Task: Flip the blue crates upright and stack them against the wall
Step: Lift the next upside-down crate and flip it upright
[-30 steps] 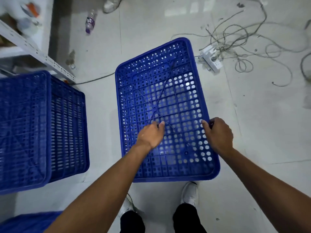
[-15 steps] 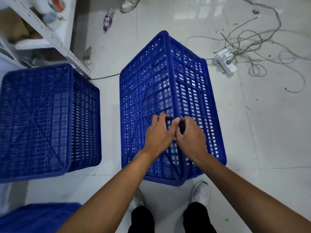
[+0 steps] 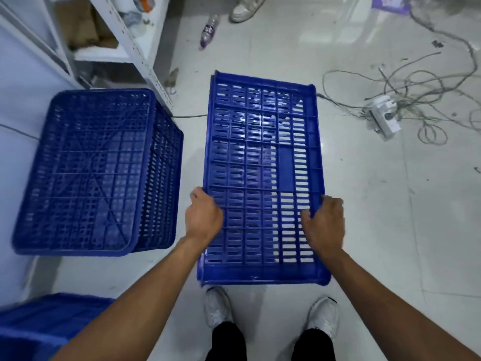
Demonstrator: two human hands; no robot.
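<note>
A blue slatted crate (image 3: pixel 260 157) stands on its side in front of me, one long slotted wall facing up. My left hand (image 3: pixel 204 216) grips its left edge near my end, fingers curled over the rim. My right hand (image 3: pixel 324 222) grips the right edge, fingers hooked over it. A second blue crate (image 3: pixel 91 168) lies bottom-up on the floor to the left, beside the wall. Part of a third blue crate (image 3: pixel 39 324) shows at the bottom left corner.
A white metal shelf rack (image 3: pixel 135 45) stands at the upper left behind the left crate. A power strip (image 3: pixel 385 118) with tangled cables lies on the floor at right. A plastic bottle (image 3: pixel 208 32) and another person's shoe (image 3: pixel 244 7) are at the top. My shoes are just below the crate.
The crate has rolled from bottom-up through a tilt onto its side. My hands moved apart from its raised corner to its left and right edges. The view shifted right and forward.
</note>
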